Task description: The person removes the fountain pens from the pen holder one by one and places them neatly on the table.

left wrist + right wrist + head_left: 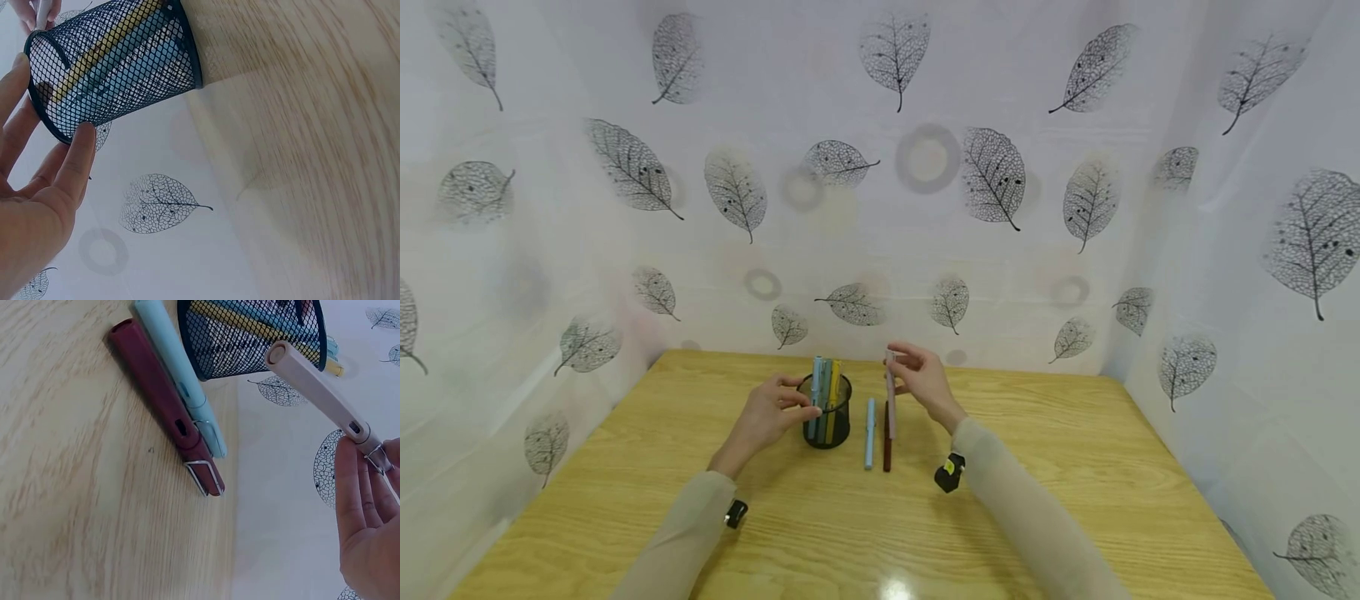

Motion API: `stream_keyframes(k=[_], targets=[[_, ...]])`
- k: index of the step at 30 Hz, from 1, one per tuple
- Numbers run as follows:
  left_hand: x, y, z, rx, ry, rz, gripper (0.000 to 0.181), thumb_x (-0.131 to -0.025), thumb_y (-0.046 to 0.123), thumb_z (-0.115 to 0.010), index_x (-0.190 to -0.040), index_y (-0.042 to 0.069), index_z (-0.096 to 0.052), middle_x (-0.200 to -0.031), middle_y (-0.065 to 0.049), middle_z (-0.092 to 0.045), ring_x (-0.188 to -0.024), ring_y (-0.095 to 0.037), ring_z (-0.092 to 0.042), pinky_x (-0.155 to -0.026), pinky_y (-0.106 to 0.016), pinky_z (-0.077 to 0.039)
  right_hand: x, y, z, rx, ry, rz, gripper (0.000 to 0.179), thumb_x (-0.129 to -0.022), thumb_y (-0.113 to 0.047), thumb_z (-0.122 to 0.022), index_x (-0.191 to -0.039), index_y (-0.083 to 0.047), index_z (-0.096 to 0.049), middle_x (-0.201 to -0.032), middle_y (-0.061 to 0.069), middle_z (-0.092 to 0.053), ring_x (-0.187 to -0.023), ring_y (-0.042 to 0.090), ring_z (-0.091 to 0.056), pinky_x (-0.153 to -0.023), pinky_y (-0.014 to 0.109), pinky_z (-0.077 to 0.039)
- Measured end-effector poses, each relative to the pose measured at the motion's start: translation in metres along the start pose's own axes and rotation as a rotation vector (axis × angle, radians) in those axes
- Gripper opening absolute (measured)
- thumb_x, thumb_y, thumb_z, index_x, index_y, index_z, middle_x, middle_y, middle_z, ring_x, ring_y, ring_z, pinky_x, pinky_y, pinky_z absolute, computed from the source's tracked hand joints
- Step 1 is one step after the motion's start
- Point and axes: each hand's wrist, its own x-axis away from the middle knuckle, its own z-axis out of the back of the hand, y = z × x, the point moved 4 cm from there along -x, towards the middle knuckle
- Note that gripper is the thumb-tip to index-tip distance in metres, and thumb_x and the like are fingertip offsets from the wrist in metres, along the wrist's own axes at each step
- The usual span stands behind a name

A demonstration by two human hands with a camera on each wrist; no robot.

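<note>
A black mesh pen cup (841,425) stands upright on the table with blue, green and yellow pens (826,371) in it. My left hand (767,412) holds the cup near its rim, thumb and fingers spread around it. To the right, my right hand (925,385) pinches a pale pink pen (319,394) by its clip end and keeps it raised, its other end pointing down. Below that pen lie two more, side by side: a light blue pen (172,353) and a dark red pen (153,387), their metal clips toward the wall.
The wooden table (820,533) reaches back to a pale curtain (850,242) printed with dark leaves, which also hangs along both sides. A black wrist camera (951,472) sits at the right sleeve, another (736,513) at the left.
</note>
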Motion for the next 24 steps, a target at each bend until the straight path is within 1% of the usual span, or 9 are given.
stream_keyframes(k=[2,4,9,12,16,19,24], targets=[[0.0,0.0,0.0,-0.004,0.0,-0.002,0.021,-0.083,0.028,-0.08,-0.089,0.009,-0.076,-0.133,-0.019,-0.053,-0.111,-0.04,-0.064,-0.089,-0.041,-0.059,0.001,0.001,0.002,0.007,0.004,-0.004,0.037,-0.098,-0.009,-0.059,-0.135,-0.008,-0.059,-0.12,0.024,-0.065,-0.104,0.045,-0.064,-0.073,0.043,-0.062],[0.0,0.0,0.0,-0.013,-0.002,-0.007,0.021,-0.083,0.028,-0.08,-0.09,0.009,-0.076,-0.134,-0.019,-0.053,-0.111,-0.04,-0.064,-0.089,-0.042,-0.059,0.001,0.003,0.004,0.019,0.009,-0.006,0.037,-0.098,-0.01,-0.06,-0.134,-0.007,-0.059,-0.119,0.024,-0.066,-0.1,0.04,-0.067,-0.072,0.043,-0.063],[0.0,-0.001,0.0,-0.025,-0.002,-0.011,0.021,-0.083,0.03,-0.079,-0.089,0.01,-0.076,-0.134,-0.018,-0.053,-0.111,-0.04,-0.064,-0.089,-0.042,-0.059,0.003,0.005,0.008,0.057,0.02,-0.014,0.036,-0.097,-0.012,-0.061,-0.133,-0.009,-0.06,-0.116,0.021,-0.067,-0.085,0.021,-0.07,-0.069,0.039,-0.063],[-0.001,-0.002,0.0,-0.026,-0.002,-0.003,0.022,-0.083,0.03,-0.079,-0.089,0.009,-0.076,-0.134,-0.019,-0.053,-0.111,-0.04,-0.064,-0.089,-0.043,-0.059,0.004,0.007,0.01,0.072,0.028,-0.024,0.036,-0.097,-0.012,-0.061,-0.132,-0.008,-0.061,-0.113,0.02,-0.068,-0.082,0.017,-0.069,-0.066,0.039,-0.063],[-0.001,-0.003,0.0,-0.03,0.002,0.023,0.023,-0.082,0.031,-0.08,-0.09,0.009,-0.076,-0.135,-0.017,-0.053,-0.113,-0.04,-0.064,-0.089,-0.045,-0.058,0.006,0.012,0.012,0.075,0.026,-0.044,0.036,-0.097,-0.012,-0.062,-0.132,-0.006,-0.061,-0.112,0.021,-0.069,-0.081,0.017,-0.069,-0.066,0.039,-0.063],[0.0,-0.004,0.0,-0.034,0.007,0.031,0.023,-0.082,0.032,-0.08,-0.089,0.01,-0.076,-0.135,-0.015,-0.054,-0.113,-0.039,-0.064,-0.089,-0.046,-0.058,0.008,0.015,0.014,0.082,0.023,-0.062,0.036,-0.097,-0.013,-0.061,-0.133,-0.005,-0.06,-0.113,0.021,-0.069,-0.083,0.02,-0.07,-0.067,0.041,-0.063],[-0.001,-0.002,0.0,-0.032,0.01,0.002,0.022,-0.083,0.03,-0.079,-0.089,0.01,-0.077,-0.133,-0.015,-0.054,-0.111,-0.04,-0.065,-0.089,-0.043,-0.059,0.01,0.016,0.017,0.102,0.001,-0.09,0.039,-0.098,-0.011,-0.059,-0.136,-0.003,-0.056,-0.115,0.024,-0.067,-0.091,0.036,-0.07,-0.073,0.049,-0.062]])
